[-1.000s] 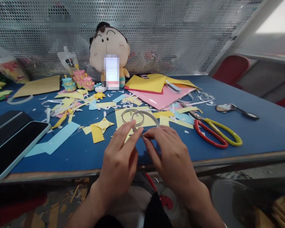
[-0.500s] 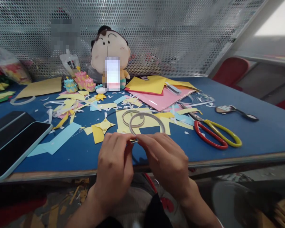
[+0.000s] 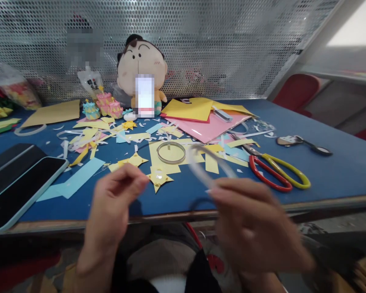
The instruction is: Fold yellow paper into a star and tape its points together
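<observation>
My left hand is closed in a pinch. At its fingertips is a yellow paper star with a shiny clear patch at its middle, one point meeting the fingers. My right hand, smeared by motion, grips a narrow roll of whitish tape between thumb and fingers, above the table's front edge. Another ring-shaped tape roll lies flat on a pale yellow sheet. A second yellow star rests on the table behind my left hand.
Red-and-yellow-handled scissors lie on the right. A phone and blue paper strips are on the left. Paper scraps cover the middle. Behind stand a plush doll, small paper models and coloured sheets.
My hands have moved apart from where they met. The right one has gone rightward with the tape roll, the left one leftward, and the star with the clear patch now shows.
</observation>
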The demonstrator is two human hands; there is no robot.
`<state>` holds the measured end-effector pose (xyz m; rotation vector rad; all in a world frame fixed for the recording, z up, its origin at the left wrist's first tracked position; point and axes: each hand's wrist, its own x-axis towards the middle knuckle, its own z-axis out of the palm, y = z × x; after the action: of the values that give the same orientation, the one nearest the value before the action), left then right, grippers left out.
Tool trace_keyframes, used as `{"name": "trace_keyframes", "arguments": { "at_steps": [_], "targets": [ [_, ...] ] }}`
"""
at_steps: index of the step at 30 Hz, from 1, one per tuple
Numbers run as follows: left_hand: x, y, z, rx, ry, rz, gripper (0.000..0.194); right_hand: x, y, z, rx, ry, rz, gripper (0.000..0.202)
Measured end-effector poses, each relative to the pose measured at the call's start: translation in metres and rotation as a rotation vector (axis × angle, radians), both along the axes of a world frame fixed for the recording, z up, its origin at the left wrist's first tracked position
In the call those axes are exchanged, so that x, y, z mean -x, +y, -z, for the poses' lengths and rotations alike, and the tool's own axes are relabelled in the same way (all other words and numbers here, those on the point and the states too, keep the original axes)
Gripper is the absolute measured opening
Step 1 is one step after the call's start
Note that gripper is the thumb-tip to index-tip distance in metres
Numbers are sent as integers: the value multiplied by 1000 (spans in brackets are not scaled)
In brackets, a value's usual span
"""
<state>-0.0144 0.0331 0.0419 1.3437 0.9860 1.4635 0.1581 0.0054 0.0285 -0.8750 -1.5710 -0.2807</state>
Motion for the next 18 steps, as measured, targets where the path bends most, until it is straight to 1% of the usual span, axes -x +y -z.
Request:
{"name": "trace_keyframes", "arguments": {
  "at_steps": [1,2,3,5,8,10,12,14,15,16,18],
  "targets": [
    [3,1,0,-6,-71,-79,11,-3,2,0,-32,71,64,31],
    [4,2,0,4,-107,-100,8,-6,5,1,-34,70,101,31],
    [4,3,1,12,-139,-77,7,-9,10,1,-23,10,109,30],
    [1,2,2,53,-152,15,14,-15,19,4,80,-93,117,27],
    [-6,1,5,122,-128,83,24,-20,31,10,210,-160,147,24],
    [-7,0,7,143,-109,100,28,-21,34,13,305,-180,171,32],
    [-8,0,9,130,-76,133,31,-20,35,14,401,-157,163,41],
    [-8,-1,10,100,-18,185,30,-14,34,13,472,-64,90,38],
    [-9,-2,11,77,13,218,30,-11,33,11,506,3,20,32],
    [-10,-2,12,57,39,256,31,-6,32,10,545,81,-67,26],
    [-12,-3,14,19,68,338,31,3,31,7,665,264,-300,16]
  ]
}}
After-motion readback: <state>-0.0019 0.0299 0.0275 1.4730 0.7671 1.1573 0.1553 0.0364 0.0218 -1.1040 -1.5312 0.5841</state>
